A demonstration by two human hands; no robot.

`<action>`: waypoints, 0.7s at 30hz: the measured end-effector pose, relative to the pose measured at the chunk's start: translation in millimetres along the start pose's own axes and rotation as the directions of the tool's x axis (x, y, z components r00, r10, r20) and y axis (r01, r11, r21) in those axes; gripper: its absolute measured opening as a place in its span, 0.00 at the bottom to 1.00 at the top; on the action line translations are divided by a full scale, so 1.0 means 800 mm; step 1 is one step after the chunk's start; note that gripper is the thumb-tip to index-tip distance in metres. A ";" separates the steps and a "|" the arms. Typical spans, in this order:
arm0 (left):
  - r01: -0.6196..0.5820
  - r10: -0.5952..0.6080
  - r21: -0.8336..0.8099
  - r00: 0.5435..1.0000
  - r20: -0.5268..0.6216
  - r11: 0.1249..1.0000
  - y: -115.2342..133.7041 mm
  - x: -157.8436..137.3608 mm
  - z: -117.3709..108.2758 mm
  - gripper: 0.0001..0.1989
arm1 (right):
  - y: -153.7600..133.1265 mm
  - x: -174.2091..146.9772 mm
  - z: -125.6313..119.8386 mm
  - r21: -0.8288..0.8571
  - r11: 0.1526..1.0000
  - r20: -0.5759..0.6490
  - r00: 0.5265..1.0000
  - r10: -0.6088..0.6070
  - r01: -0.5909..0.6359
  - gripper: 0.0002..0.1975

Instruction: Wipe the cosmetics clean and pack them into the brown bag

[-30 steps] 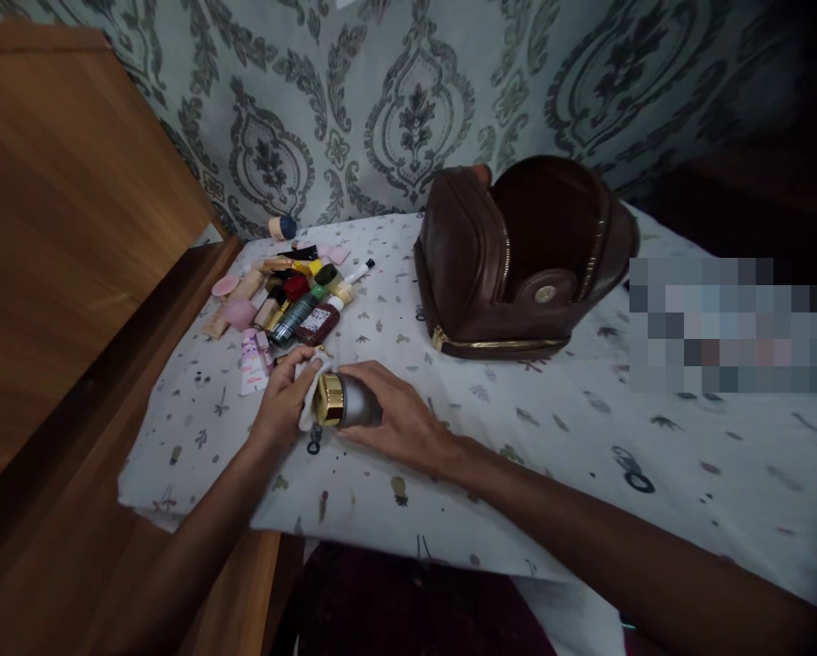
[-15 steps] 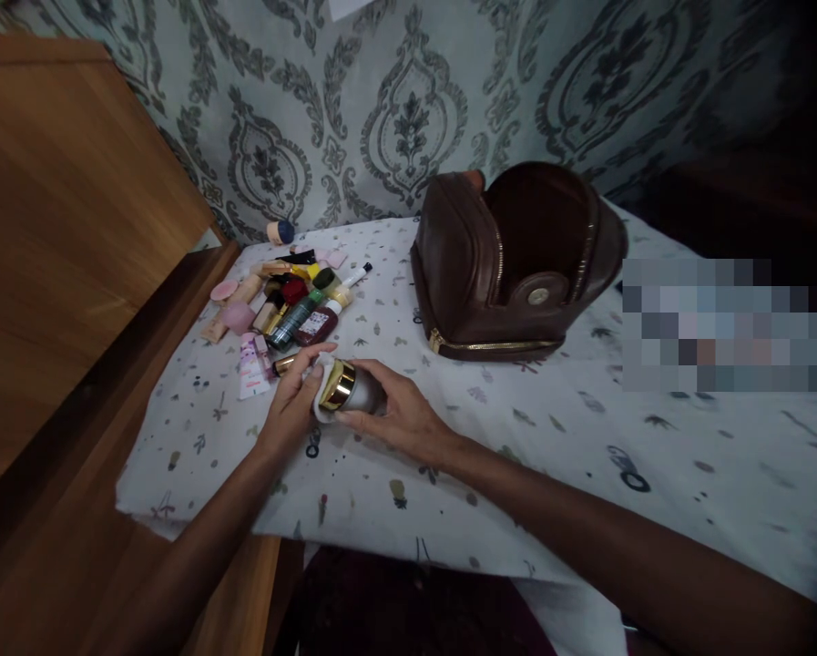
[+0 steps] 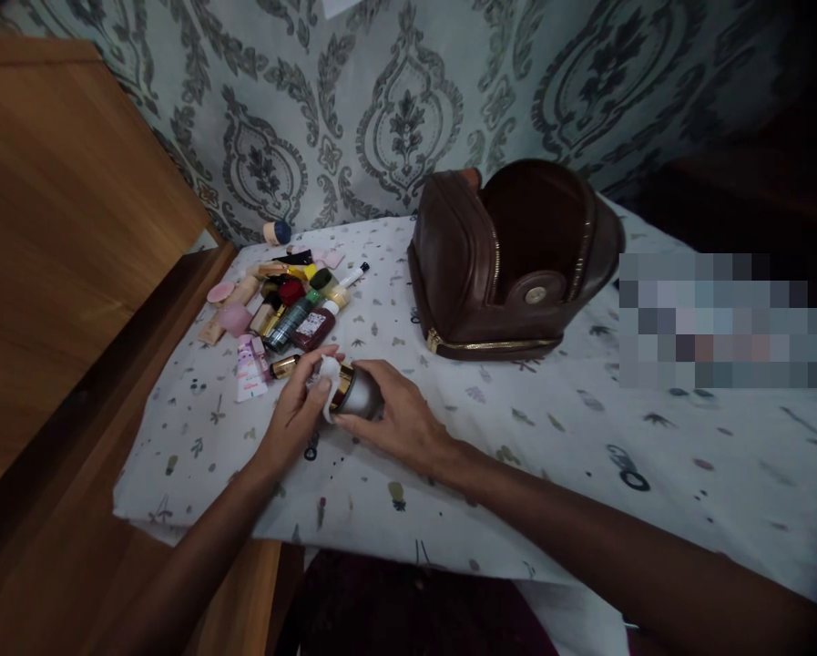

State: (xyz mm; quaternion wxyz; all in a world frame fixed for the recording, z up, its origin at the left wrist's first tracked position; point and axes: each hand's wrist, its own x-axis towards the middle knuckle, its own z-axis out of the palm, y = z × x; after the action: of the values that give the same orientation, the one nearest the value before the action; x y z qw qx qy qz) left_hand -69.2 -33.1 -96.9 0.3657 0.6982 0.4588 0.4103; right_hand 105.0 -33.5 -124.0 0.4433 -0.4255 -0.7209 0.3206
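- right hand (image 3: 408, 417), fingers gripping a gold-banded jar (image 3: 362, 395)
- left hand (image 3: 296, 407), fingers pressing a white cloth (image 3: 330, 371) against it
- jumbled cosmetics (image 3: 288, 322) just beyond, open brown bag (image 3: 453, 269) near

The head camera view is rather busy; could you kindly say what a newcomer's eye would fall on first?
Probably the large brown bag, gaping open right of centre on the printed sheet. Next comes the grey jar near the middle, held in the right hand, while the left hand holds a white cloth against its gold end. Beyond them, to the left, lie jumbled cosmetics.
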 end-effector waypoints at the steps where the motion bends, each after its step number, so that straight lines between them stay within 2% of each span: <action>1: -0.014 0.014 0.033 1.000 0.003 0.999 0.000 0.000 0.001 0.22 | 0.002 -0.001 0.001 -0.022 1.000 -0.016 1.000 -0.005 0.004 0.26; 6: -0.055 0.048 0.163 0.998 0.050 0.985 0.002 -0.002 0.006 0.25 | 0.005 -0.003 0.004 -0.085 0.995 -0.057 0.996 -0.062 0.057 0.23; 12: -0.035 0.037 0.159 0.999 -0.013 0.987 -0.003 0.002 0.004 0.28 | -0.001 0.001 0.000 0.004 0.999 -0.030 0.998 -0.047 0.047 0.27; 18: -0.002 0.002 0.075 1.000 0.003 0.997 0.001 0.003 0.000 0.28 | -0.004 0.006 -0.007 0.185 0.972 0.017 0.989 0.146 -0.147 0.27; 21: -0.032 0.032 0.003 0.999 0.019 0.999 0.001 0.001 -0.002 0.28 | -0.002 0.009 -0.007 0.341 0.920 0.066 0.981 0.181 -0.193 0.25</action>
State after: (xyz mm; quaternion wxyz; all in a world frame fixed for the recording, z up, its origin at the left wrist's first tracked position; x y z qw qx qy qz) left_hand -70.3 -32.8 -95.2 0.3622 0.7100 0.4447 0.4086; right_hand 108.1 -27.7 -117.5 0.4665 -0.4027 -0.6166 0.4899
